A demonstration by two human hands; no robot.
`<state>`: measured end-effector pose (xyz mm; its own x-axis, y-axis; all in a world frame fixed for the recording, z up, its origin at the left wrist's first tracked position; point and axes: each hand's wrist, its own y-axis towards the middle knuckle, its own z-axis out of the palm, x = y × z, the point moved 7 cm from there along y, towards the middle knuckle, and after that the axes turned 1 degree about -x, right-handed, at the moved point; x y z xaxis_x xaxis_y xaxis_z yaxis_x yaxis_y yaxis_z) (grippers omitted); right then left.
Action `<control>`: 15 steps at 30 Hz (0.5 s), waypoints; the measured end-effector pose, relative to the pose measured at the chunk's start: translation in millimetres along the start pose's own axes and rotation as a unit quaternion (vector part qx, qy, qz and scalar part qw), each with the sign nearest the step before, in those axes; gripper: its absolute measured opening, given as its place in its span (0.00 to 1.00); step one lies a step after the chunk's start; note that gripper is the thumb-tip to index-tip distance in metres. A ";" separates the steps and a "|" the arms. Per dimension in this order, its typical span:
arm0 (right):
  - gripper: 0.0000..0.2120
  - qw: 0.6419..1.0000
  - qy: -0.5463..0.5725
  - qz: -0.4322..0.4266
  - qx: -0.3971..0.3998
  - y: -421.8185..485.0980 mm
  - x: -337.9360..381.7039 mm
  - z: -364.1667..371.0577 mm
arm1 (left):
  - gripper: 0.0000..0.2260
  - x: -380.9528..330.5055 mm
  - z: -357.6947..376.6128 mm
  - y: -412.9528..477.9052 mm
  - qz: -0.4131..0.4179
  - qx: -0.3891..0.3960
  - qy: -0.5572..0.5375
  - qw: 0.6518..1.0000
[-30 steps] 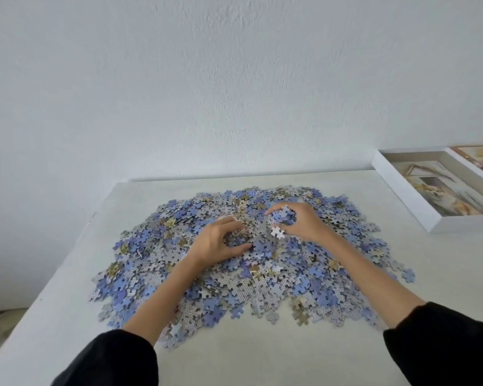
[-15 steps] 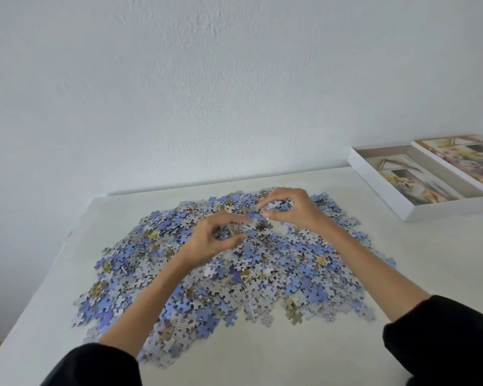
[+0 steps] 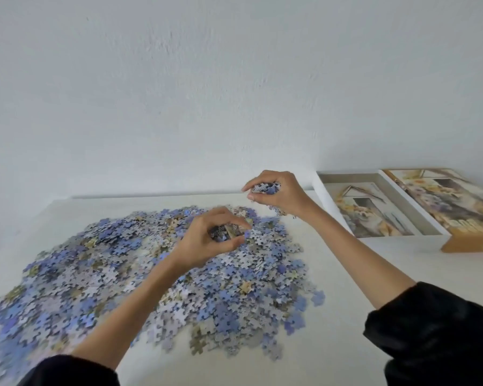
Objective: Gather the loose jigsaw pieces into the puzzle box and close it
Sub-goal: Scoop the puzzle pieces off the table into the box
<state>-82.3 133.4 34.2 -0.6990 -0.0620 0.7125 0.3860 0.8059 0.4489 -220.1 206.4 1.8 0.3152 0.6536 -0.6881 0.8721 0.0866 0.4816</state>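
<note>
Both hands have their fingers curled tight round clumps of jigsaw pieces (image 3: 225, 232). The left hand (image 3: 204, 243) grips its clump just above the middle of the pile (image 3: 123, 274), and the right hand (image 3: 286, 196) holds its own higher, over the pile's 1 o'clock edge. The pile sprawls across the white surface (image 3: 332, 344). At 3 o'clock from the right hand the puzzle box (image 3: 331, 208) lies open, its lid (image 3: 444, 201) just beside it.

a plain white textured wall (image 3: 207, 79) rises behind a white table (image 3: 346, 274); soft even light
</note>
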 end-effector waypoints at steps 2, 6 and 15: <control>0.07 1.000 -0.007 -0.002 -0.009 -1.0 -7.2 -31.2 | 0.09 -12.3 19.2 19.3 0.007 -0.002 -0.005 1.000; 0.07 0.999 -0.008 0.014 -0.032 -7.2 -30.5 -96.1 | 0.08 -33.9 61.5 62.3 0.024 0.007 -0.007 1.000; 0.07 0.994 -0.054 0.044 -0.079 -26.6 -109.1 -209.6 | 0.08 -55.0 176.8 164.5 0.052 0.048 -0.041 0.997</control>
<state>109.9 -4.7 57.6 -0.7156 0.0762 0.6943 0.5328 0.7023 0.4721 -27.8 51.8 22.9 0.4325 0.5913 -0.6806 0.8632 -0.0534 0.5021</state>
